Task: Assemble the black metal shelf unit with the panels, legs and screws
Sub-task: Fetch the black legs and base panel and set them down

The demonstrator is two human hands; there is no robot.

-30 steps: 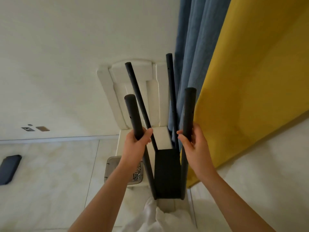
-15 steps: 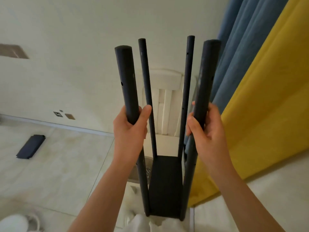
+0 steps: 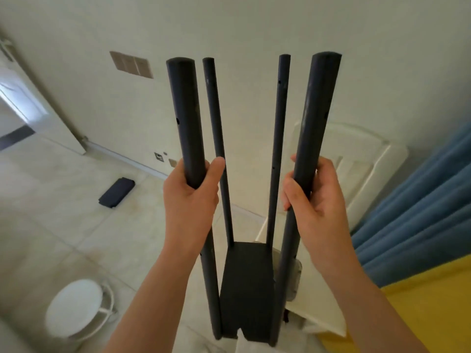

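Two hands — left hand (image 3: 191,197), right hand (image 3: 316,197) — each kept a clenched grip on a near leg (image 3: 187,123) of the shelf unit (image 3: 247,289), now swung leftward; no readable writing.

The four legs (image 3: 316,118) and the panel (image 3: 248,281) look like matt black painted metal, smooth. The floor (image 3: 51,200) is glossy marbled tile; the blue curtain (image 3: 420,212) is soft woven cloth.

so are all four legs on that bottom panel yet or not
On, as far as shows: four legs rise from the black panel; left hand and right hand each grip one. Screws cannot be seen.
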